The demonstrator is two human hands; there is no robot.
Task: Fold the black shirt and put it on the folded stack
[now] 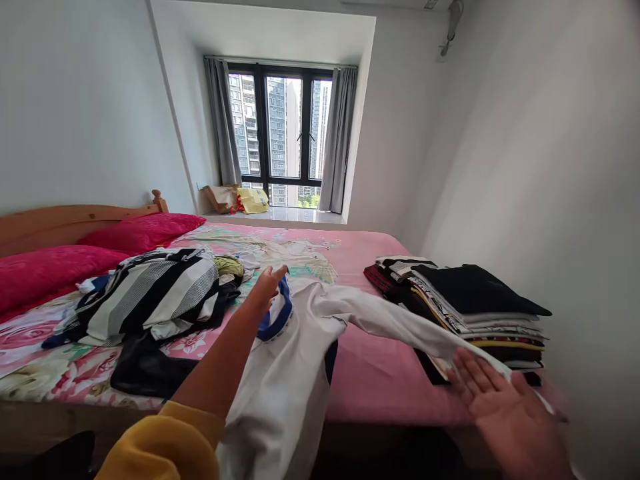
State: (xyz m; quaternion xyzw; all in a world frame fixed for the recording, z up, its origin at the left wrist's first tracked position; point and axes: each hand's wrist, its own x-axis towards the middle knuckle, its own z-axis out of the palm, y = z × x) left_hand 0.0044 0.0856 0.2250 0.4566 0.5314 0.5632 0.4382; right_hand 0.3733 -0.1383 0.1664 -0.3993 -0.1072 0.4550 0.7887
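A white long-sleeved shirt [295,360] with a blue-trimmed collar lies across the bed, its lower part hanging over the front edge. My left hand [267,288] is at the collar, fingers closed on the fabric near the neckline; the exact grip is partly hidden. One sleeve [395,317] stretches to the right, over the edge of the folded clothes. Near that sleeve's far end, my right hand [505,407] is slightly blurred, palm up with fingers stretched out; the sleeve passes just behind its fingers.
To the left is a loose heap of clothes [160,293], with a black-and-white striped garment on top. Folded clothes [480,300] stand in stacks at the right, near the wall. Red pillows [145,230] rest by the wooden headboard [65,223]. Bags [253,200] sit on the windowsill.
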